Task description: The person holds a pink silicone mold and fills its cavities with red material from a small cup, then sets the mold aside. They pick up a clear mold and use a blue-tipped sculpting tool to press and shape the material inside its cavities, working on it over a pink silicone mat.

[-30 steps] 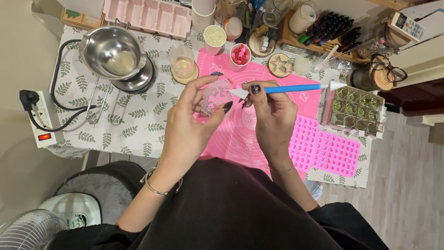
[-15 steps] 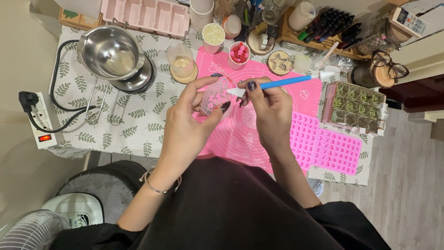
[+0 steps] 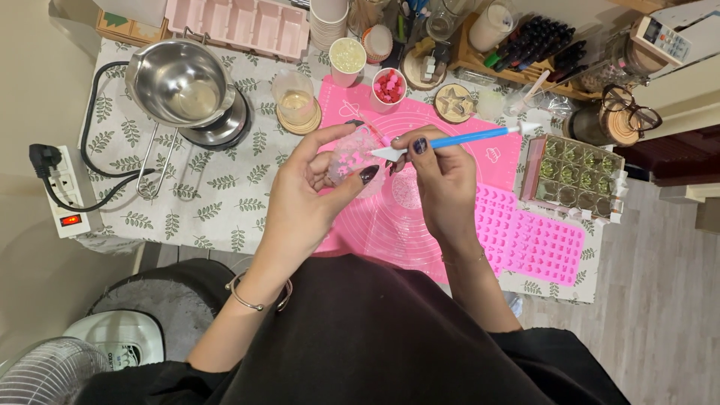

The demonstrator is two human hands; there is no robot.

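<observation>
My left hand [image 3: 307, 195] grips a small clear glass [image 3: 351, 152] tilted on its side above the pink mat [image 3: 420, 217]. Small pink pieces show through the glass. My right hand [image 3: 442, 180] holds a blue-handled tool [image 3: 465, 138] with a white tip, and the tip points into the mouth of the glass. Both hands hover close together over the mat's left half.
A steel bowl [image 3: 184, 82] on a hotplate sits at the back left, beside a power strip [image 3: 64, 199]. Cups of wax [image 3: 295, 96], red pieces [image 3: 388, 86] and a pink mould tray [image 3: 247, 22] line the back. A pink silicone mould [image 3: 529, 236] and a box of compartments [image 3: 574, 176] lie right.
The blue tool's handle has dipped slightly and its tip has stayed at the glass's mouth. Both hands keep nearly the same place.
</observation>
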